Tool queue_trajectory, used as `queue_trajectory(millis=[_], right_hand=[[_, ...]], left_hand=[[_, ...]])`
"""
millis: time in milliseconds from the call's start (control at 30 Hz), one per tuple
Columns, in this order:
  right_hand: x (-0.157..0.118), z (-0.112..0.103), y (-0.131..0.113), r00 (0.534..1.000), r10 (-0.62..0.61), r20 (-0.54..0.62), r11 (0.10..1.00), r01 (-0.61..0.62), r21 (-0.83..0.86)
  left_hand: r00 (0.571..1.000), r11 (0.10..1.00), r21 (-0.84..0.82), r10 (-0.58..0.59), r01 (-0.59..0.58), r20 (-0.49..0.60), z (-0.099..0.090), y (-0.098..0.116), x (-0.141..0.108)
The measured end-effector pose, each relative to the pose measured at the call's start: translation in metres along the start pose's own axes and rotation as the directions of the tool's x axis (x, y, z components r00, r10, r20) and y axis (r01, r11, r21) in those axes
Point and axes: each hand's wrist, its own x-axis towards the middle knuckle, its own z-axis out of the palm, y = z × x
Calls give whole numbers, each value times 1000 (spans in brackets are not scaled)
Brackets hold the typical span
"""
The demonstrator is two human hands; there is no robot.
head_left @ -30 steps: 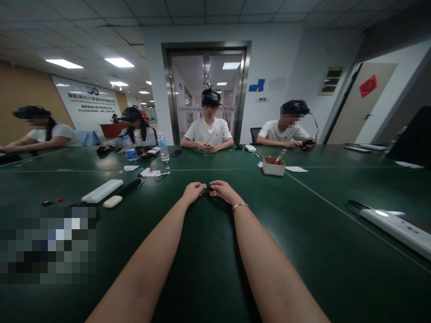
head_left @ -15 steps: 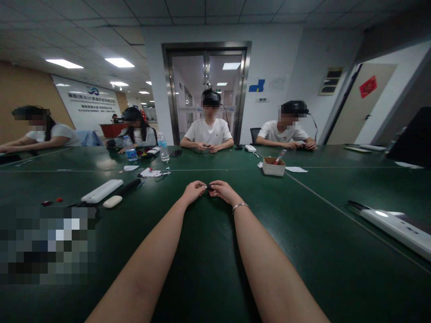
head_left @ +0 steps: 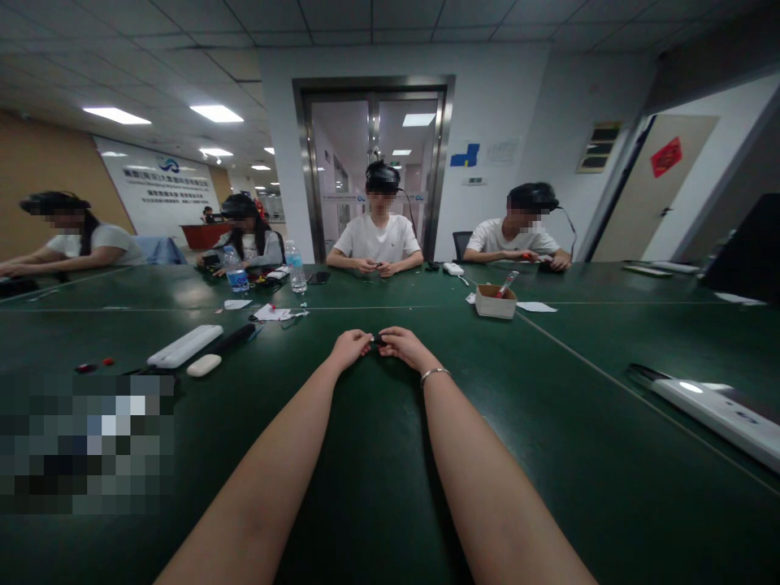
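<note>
Thumb and fingers of the right hand (head_left: 405, 348) are pressed together in a pinch on a small dark object (head_left: 379, 340). By the left hand (head_left: 350, 348) the object's pale end is pinched between thumb and fingertips, so that it is held between the two hands, over the green table (head_left: 378, 431). Whether the tabletop is touched by it cannot be told, and its finer shape is too small to be made out. A silvery bracelet (head_left: 435, 373) is worn on the right wrist.

To the left, a long white case (head_left: 186, 346) is seen lying at a slant, with a smaller rounded white case (head_left: 204, 366) just beside it and a dark slim item (head_left: 230, 344) laid near both. Farther across, two plastic bottles, one (head_left: 235, 272) nearer the left and one (head_left: 296, 268) beside it, are stood upright near scraps of white paper (head_left: 271, 312). To the right of the hands, a small open carton (head_left: 495, 302) is placed, with a red-and-clear item (head_left: 507, 283) leaned inside. At the far edge, a dark headset (head_left: 382, 176) is worn by the person opposite (head_left: 378, 238), whose hands are rested near the table edge.
</note>
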Motion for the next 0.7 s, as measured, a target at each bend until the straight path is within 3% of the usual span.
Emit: queue_trajectory(millis=[700], right_hand=[[-1, 2, -1, 1000, 7, -10, 1000, -7, -8]], left_hand=[[1000, 999, 30, -11, 11, -10, 0, 4, -3]])
